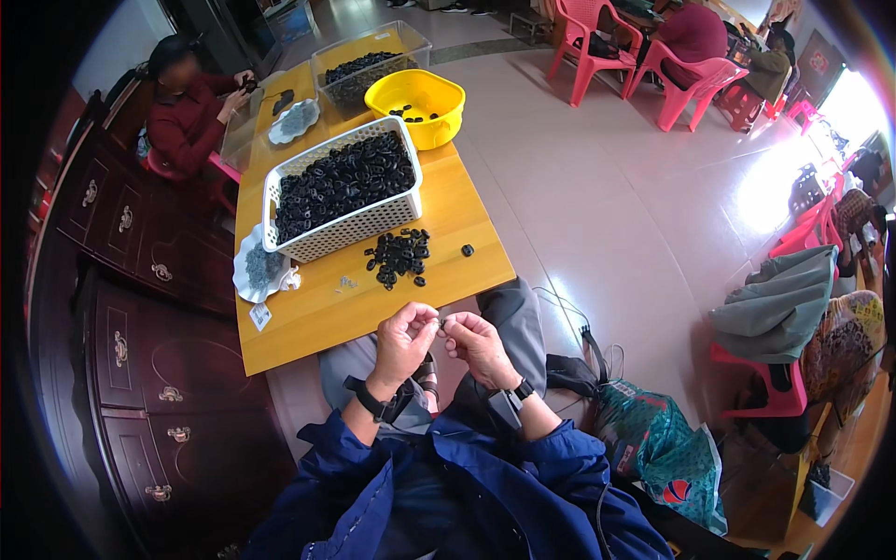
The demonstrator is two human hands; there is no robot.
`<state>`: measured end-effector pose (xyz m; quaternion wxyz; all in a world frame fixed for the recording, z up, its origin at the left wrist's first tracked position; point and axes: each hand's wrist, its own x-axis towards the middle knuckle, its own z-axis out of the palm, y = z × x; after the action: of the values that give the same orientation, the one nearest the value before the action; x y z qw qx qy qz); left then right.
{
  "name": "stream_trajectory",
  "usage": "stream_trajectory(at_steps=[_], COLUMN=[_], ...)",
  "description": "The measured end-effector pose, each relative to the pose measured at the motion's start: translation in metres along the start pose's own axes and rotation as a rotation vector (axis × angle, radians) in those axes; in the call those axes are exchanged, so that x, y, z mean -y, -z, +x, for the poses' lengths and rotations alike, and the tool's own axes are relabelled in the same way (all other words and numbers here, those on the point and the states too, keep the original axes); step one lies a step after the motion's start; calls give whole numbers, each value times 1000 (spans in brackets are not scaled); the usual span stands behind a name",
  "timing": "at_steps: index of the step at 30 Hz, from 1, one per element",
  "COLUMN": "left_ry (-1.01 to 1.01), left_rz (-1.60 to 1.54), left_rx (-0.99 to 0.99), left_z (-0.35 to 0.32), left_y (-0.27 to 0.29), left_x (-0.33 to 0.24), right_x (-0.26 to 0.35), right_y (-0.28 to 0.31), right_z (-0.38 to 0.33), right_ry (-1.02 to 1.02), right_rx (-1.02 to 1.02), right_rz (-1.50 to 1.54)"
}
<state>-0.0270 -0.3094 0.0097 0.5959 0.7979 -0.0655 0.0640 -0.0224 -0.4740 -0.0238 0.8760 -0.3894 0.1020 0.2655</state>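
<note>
One small dark piece [442, 324], mostly hidden by your grip, sits between your left hand [403, 343] and right hand [478, 345], each curled nearly closed and pinching it. From there, a loose heap of glossy black oval rings [401, 257] lies at eleven o'clock; a white rectangular label [259, 316], its print too small to read, at nine; a teal plastic bag with a red-and-blue emblem [658, 448] at four.

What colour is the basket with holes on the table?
The basket is white; it shows best in the head view.
</note>
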Motion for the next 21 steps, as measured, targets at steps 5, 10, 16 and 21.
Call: stream_trajectory(at_steps=[5, 10, 16, 21], left_ry=[14, 15, 11, 10], left_rz=[-6, -4, -15, -15], left_rx=[5, 5, -16, -12], left_z=[-1, -1, -1, 0], left_y=[0, 2, 1, 0], left_x=[-1, 2, 4, 4], right_x=[0, 0, 0, 1], right_y=[0, -1, -1, -1], right_z=[0, 0, 0, -1], right_ry=[2, 14, 35, 55], right_rx=[-11, -12, -17, -17], right_rz=[-20, -23, -26, -42])
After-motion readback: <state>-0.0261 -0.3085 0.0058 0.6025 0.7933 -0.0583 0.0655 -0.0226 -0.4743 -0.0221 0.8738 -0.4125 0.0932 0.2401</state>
